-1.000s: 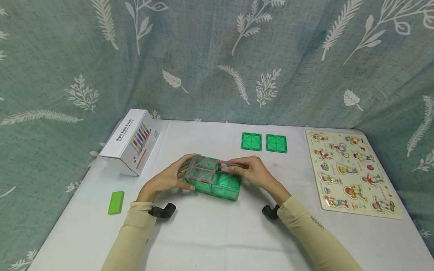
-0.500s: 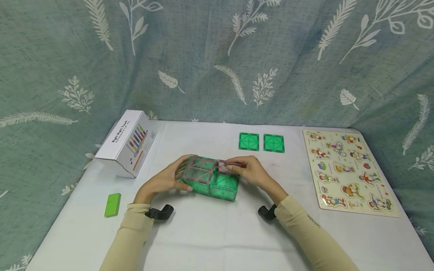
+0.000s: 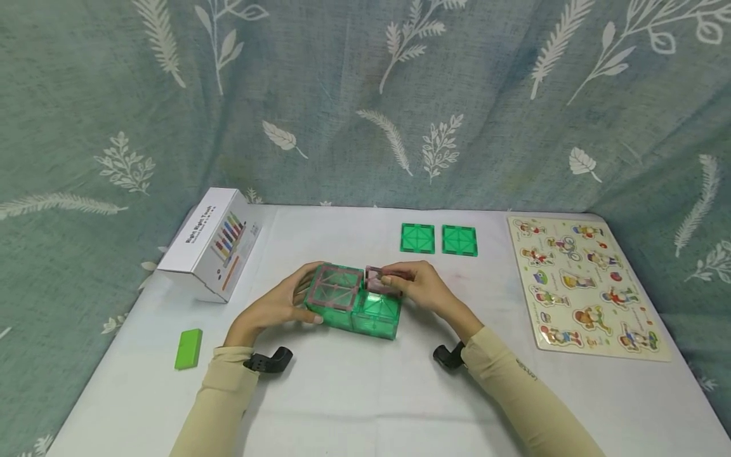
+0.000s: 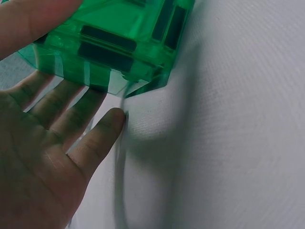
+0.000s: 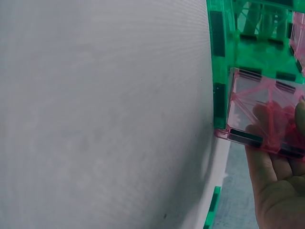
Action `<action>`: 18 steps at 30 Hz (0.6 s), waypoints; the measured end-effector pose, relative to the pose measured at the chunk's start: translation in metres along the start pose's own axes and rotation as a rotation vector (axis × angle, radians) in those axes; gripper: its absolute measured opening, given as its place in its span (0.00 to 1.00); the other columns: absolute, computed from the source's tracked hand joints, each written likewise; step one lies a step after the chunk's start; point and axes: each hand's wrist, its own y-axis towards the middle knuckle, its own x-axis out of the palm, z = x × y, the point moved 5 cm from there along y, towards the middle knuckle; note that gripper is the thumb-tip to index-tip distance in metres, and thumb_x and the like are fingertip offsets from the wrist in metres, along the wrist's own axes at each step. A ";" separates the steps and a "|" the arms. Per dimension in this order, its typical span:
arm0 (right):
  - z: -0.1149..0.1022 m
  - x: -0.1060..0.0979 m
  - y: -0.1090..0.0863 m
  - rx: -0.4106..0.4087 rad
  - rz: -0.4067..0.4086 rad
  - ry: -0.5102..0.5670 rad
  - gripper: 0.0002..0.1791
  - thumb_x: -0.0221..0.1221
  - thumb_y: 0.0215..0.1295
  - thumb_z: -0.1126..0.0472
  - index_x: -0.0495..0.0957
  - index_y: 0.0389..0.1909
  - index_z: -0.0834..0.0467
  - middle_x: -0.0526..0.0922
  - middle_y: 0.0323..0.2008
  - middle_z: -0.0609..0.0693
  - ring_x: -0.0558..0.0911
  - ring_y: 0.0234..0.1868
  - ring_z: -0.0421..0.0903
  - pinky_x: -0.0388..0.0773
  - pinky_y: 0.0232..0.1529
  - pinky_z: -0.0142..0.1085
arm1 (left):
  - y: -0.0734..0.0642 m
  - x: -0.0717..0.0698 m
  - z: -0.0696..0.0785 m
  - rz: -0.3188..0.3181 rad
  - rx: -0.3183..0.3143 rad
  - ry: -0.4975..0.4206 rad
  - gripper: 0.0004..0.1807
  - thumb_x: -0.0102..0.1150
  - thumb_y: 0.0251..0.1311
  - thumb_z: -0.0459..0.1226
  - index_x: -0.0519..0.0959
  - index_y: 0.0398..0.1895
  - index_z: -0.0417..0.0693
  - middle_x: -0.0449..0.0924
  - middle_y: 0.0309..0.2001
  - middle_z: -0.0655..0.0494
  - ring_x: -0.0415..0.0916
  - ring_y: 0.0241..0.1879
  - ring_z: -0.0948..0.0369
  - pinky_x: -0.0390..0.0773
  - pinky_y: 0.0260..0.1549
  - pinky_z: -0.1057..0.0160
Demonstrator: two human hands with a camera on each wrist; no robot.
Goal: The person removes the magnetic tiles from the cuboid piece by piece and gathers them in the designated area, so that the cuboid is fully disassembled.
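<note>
A low box of see-through green magnetic tiles (image 3: 374,325) lies on the white cloth before me, with a pink square tile (image 3: 335,287) on its left top. My left hand (image 3: 273,308) grips the box's left end, thumb in front and fingers behind; the left wrist view shows the green tiles (image 4: 107,47) between them. At the back right of the box, my right hand (image 3: 425,287) pinches a pink magnetic tile (image 3: 374,280). In the right wrist view that pink tile (image 5: 243,107) stands tilted against the green tiles, with fingers seen through it.
Two green square tiles (image 3: 417,238) lie flat behind the box. At the right is a picture puzzle board (image 3: 548,317). A white carton (image 3: 200,231) stands at the left, with a bright green block (image 3: 188,349) nearer me. A patterned curtain (image 3: 320,171) borders the back.
The pink tile in my right hand has tipped a little more upright at the box's edge. My left hand keeps its hold. The whole view has shifted slightly.
</note>
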 end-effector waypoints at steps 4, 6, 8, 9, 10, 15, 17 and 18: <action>0.002 0.000 0.001 0.011 0.016 -0.011 0.16 0.61 0.70 0.55 0.84 0.55 0.54 0.86 0.54 0.53 0.85 0.49 0.49 0.82 0.41 0.39 | 0.000 0.001 0.000 -0.001 0.008 -0.008 0.58 0.75 0.46 0.28 0.50 0.79 0.50 0.54 0.78 0.41 0.47 0.80 0.40 0.53 0.78 0.40; 0.002 0.000 0.000 0.015 0.014 -0.008 0.16 0.61 0.71 0.55 0.84 0.56 0.54 0.86 0.54 0.53 0.85 0.50 0.48 0.83 0.43 0.39 | 0.000 0.002 0.000 -0.001 0.005 -0.012 0.58 0.75 0.45 0.28 0.50 0.79 0.50 0.54 0.78 0.41 0.47 0.80 0.40 0.53 0.78 0.41; 0.003 0.001 0.001 0.022 0.012 -0.005 0.16 0.61 0.71 0.55 0.83 0.56 0.54 0.86 0.54 0.54 0.85 0.48 0.47 0.82 0.41 0.38 | -0.001 0.002 0.000 0.000 0.000 -0.012 0.58 0.76 0.45 0.28 0.51 0.79 0.50 0.54 0.78 0.41 0.47 0.80 0.41 0.53 0.78 0.42; 0.003 0.001 0.001 0.027 0.009 -0.003 0.16 0.61 0.71 0.55 0.83 0.56 0.55 0.86 0.54 0.54 0.84 0.47 0.47 0.81 0.41 0.38 | -0.001 0.002 -0.001 0.001 -0.002 -0.012 0.58 0.76 0.45 0.28 0.51 0.79 0.50 0.54 0.78 0.42 0.47 0.80 0.41 0.53 0.78 0.42; 0.004 0.001 0.001 0.031 0.006 -0.003 0.16 0.60 0.71 0.55 0.83 0.56 0.55 0.86 0.53 0.54 0.84 0.46 0.47 0.80 0.40 0.37 | -0.001 0.002 -0.001 0.002 -0.004 -0.010 0.58 0.76 0.45 0.28 0.51 0.79 0.50 0.54 0.78 0.42 0.47 0.80 0.41 0.53 0.78 0.42; 0.005 0.001 0.005 0.025 -0.037 -0.006 0.16 0.58 0.74 0.56 0.81 0.58 0.56 0.87 0.52 0.54 0.86 0.50 0.47 0.84 0.47 0.39 | -0.001 0.001 -0.001 0.007 0.006 0.001 0.58 0.76 0.44 0.28 0.51 0.78 0.50 0.56 0.77 0.42 0.48 0.79 0.40 0.53 0.78 0.41; 0.005 0.000 0.006 0.020 -0.056 -0.022 0.16 0.57 0.74 0.57 0.81 0.57 0.56 0.87 0.52 0.53 0.86 0.52 0.47 0.84 0.51 0.40 | 0.000 0.001 0.000 0.005 0.013 0.005 0.58 0.76 0.44 0.28 0.51 0.78 0.49 0.56 0.77 0.41 0.48 0.79 0.40 0.54 0.77 0.41; 0.005 -0.001 0.007 0.020 -0.064 -0.031 0.15 0.57 0.74 0.57 0.82 0.57 0.55 0.87 0.52 0.53 0.86 0.52 0.47 0.84 0.52 0.40 | 0.000 0.001 0.000 0.002 0.017 0.008 0.58 0.76 0.45 0.29 0.51 0.78 0.49 0.56 0.77 0.41 0.48 0.79 0.40 0.54 0.77 0.40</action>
